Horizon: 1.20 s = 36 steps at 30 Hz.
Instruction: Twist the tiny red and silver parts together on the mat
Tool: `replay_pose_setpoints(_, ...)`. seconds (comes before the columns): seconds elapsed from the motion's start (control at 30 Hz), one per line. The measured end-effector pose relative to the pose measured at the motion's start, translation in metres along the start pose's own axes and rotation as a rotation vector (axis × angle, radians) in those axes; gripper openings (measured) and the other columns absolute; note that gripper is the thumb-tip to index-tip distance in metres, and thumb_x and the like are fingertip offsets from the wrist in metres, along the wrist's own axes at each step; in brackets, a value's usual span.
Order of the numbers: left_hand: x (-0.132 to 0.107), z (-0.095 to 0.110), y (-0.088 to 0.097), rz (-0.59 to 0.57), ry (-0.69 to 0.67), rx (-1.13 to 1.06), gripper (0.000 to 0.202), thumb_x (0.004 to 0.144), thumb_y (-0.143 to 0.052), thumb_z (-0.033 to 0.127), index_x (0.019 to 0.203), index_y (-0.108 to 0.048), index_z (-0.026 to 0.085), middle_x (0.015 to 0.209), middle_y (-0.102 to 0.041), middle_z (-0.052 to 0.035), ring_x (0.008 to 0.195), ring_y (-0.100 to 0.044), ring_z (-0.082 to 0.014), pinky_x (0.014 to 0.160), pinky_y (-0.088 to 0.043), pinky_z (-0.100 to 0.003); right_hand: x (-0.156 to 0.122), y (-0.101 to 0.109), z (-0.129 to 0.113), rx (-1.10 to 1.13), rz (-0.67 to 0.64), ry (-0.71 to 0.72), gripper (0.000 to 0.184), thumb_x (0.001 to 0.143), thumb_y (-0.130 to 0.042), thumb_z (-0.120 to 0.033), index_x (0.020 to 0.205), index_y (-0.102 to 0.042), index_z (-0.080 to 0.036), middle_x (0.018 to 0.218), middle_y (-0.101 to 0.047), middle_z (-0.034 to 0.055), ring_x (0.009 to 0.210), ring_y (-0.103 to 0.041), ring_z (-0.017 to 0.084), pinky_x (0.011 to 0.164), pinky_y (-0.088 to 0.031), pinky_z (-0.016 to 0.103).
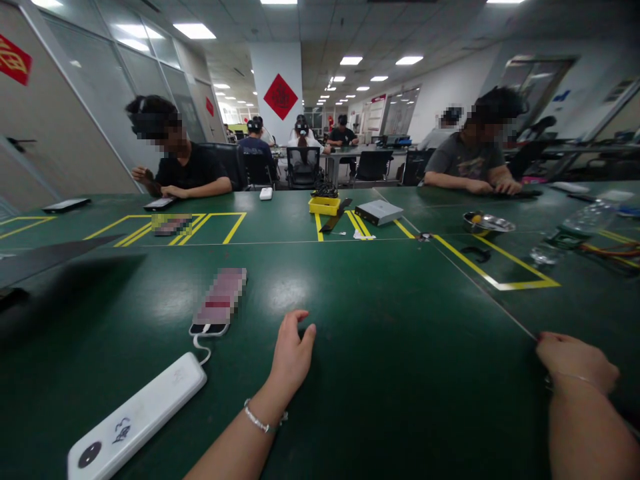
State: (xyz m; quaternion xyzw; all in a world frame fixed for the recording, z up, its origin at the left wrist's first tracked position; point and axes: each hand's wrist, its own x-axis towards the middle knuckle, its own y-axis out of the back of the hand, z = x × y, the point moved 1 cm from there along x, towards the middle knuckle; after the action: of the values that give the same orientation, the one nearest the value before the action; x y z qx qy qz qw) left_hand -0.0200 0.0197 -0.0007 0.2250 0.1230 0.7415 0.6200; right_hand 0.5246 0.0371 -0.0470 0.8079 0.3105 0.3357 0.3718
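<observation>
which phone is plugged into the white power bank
The phone just left of the left hand: a white cable joins it to the power bank. The far phones show no cable.

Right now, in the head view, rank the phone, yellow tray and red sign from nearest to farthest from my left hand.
1. Phone, just left of the left hand.
2. Yellow tray, ahead across the table.
3. Red sign, on the far pillar.

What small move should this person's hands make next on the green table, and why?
Probably the left hand reaches leftward to the phone: it is the nearest thing, lying flat and cabled to the white power bank. That hand is open and empty. The right hand rests far off to the right.
</observation>
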Motion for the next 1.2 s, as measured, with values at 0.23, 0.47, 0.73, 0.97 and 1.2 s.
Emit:
replay_pose_setpoints(0.23,0.002,0.001,-0.001,-0.036,0.060,-0.048,0.026,0.080,-0.042,0.029,0.102,-0.049,0.019,0.107,-0.054,-0.0076,0.103,-0.049,-0.0213,0.089,-0.036,-0.038,-0.030,0.006,-0.077,-0.258,0.214,-0.038,0.043,0.072,-0.036,-0.032,0.099,-0.062,-0.012,0.105,-0.050,0.0236,0.112,-0.038,0.034,0.089,-0.025,0.053)
replay_pose_setpoints(0.47,-0.004,0.004,-0.005,-0.156,-0.049,0.107,0.040,0.077,-0.042,0.017,0.118,-0.043,0.020,0.120,-0.049,-0.0080,0.113,-0.044,-0.0207,0.096,-0.031,-0.038,-0.136,-0.024,-0.254,-0.131,-0.082,0.743,0.045,0.081,-0.033,-0.032,0.115,-0.052,-0.008,0.123,-0.045,0.0131,0.124,-0.023,0.026,0.098,-0.025,0.043)
replay_pose_setpoints(0.73,-0.017,0.012,-0.012,-0.424,-0.304,0.510,0.055,0.084,-0.035,0.038,0.133,-0.021,0.021,0.138,-0.032,-0.0070,0.129,-0.019,-0.0246,0.104,-0.013,-0.049,-0.228,-0.046,-0.309,-0.099,-0.577,0.968,0.052,0.083,-0.031,-0.037,0.132,-0.030,-0.022,0.139,-0.026,0.0019,0.129,-0.011,0.023,0.102,-0.015,0.047)
replay_pose_setpoints(0.97,-0.018,0.015,-0.007,-0.489,-0.337,0.589,0.058,0.084,-0.026,0.050,0.135,-0.015,0.025,0.141,-0.025,-0.0035,0.130,-0.014,-0.0252,0.103,-0.011,-0.052,-0.131,-0.016,-0.244,-0.258,-0.227,0.621,0.049,0.079,-0.036,-0.039,0.120,-0.046,-0.016,0.121,-0.046,0.0120,0.116,-0.034,0.028,0.092,-0.028,0.046)
replay_pose_setpoints(1.2,-0.017,0.018,-0.006,-0.466,-0.278,0.550,0.053,0.085,-0.030,0.044,0.133,-0.023,0.023,0.138,-0.032,-0.0036,0.129,-0.019,-0.0227,0.105,-0.011,-0.049,-0.039,0.026,-0.097,-0.378,-0.048,-0.408,0.069,0.063,-0.047,-0.056,0.118,-0.047,-0.015,0.114,-0.039,0.0305,0.107,-0.034,0.045,0.059,-0.033,0.048)
